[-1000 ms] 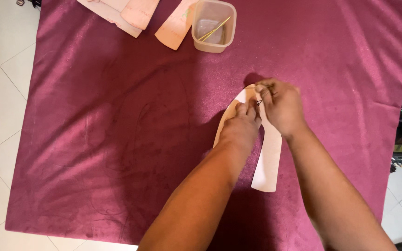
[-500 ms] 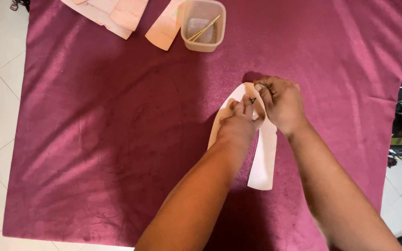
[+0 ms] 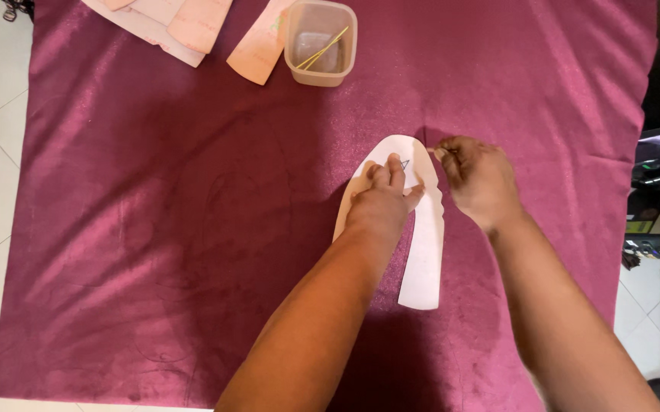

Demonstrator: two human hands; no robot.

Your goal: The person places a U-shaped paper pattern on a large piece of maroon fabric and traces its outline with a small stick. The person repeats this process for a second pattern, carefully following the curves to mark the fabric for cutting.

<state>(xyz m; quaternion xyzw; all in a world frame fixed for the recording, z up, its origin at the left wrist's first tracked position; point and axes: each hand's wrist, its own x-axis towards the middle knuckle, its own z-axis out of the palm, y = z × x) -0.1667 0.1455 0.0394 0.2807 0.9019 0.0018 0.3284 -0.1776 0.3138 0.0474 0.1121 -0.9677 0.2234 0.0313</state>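
Since the earlier frame, the right hand [image 3: 476, 179] has drawn off the white curved paper pattern piece [image 3: 420, 252] to just beside its right edge, fingers curled narrow, perhaps pinching something too small to tell. From the head view, the left hand [image 3: 384, 200] presses flat on the pattern, fingers spread, pinning it to the magenta velvet cloth [image 3: 154, 229]. It looks light, thin and floppy; holding near an edge suits it. At the top edge lie pale pink card pieces [image 3: 192, 23] and a clear plastic tub [image 3: 318, 42].
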